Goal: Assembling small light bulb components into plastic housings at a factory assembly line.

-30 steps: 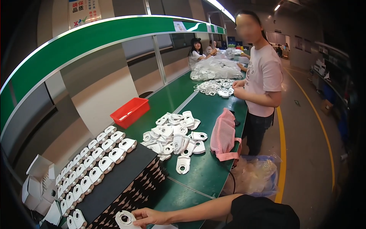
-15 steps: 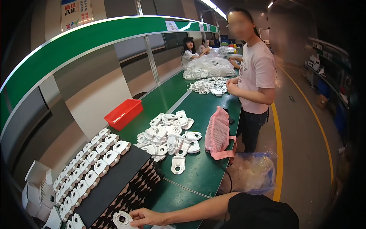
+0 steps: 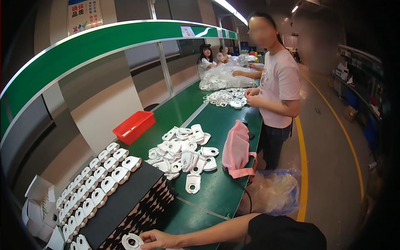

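Near the lower edge, my right hand (image 3: 157, 240) pinches a white plastic part (image 3: 126, 240) with a round hole, by its right side between thumb and fingers. The part is just in front of a tall stack of black trays (image 3: 143, 200). On the top tray, similar white parts (image 3: 100, 173) stand in slanting rows. A loose heap of the same white parts (image 3: 183, 146) covers the green table beyond, and one separate white part (image 3: 193, 183) lies at its near side. My left hand is out of view.
A red bin (image 3: 134, 127) stands behind the heap. At the table's right edge lies a pink mesh bag (image 3: 236, 150). Farther off are white rings (image 3: 223, 97) and a filled plastic bag (image 3: 227, 77). A co-worker (image 3: 280, 79) stands on the right; an open white box (image 3: 35, 212) is at left.
My right hand still holds the white part, nearly in place. Behind the standing co-worker, another person's arm has stretched left toward the plastic bag. The view has shifted slightly.
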Available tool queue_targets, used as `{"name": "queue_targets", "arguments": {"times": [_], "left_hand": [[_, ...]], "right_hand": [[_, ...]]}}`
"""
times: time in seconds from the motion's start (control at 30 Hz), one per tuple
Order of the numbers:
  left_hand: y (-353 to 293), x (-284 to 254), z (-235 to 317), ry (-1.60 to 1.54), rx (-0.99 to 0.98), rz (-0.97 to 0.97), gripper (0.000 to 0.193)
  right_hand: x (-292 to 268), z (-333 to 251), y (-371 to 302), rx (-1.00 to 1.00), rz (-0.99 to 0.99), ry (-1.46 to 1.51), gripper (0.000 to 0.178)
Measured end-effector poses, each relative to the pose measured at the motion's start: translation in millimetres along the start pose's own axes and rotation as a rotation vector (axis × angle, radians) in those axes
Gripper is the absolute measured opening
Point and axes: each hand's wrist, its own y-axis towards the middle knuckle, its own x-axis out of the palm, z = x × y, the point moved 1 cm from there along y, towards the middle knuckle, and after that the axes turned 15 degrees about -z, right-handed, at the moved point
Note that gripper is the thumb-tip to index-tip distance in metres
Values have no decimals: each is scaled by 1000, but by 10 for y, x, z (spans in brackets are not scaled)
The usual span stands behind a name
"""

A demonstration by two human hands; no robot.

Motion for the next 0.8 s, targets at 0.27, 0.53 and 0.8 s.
{"name": "queue_targets", "arguments": {"times": [0.27, 0.53, 0.8], "left_hand": [[-482, 373, -706, -275, -249, -113, 25], [-247, 201, -329, -170, -63, 65, 15], [-194, 147, -305, -275, -47, -1, 20]], "right_hand": [[115, -135, -53, -3, 144, 18, 30], [83, -100, -32, -18, 128, -1, 30], [18, -7, 18, -10, 58, 43, 25]]}}
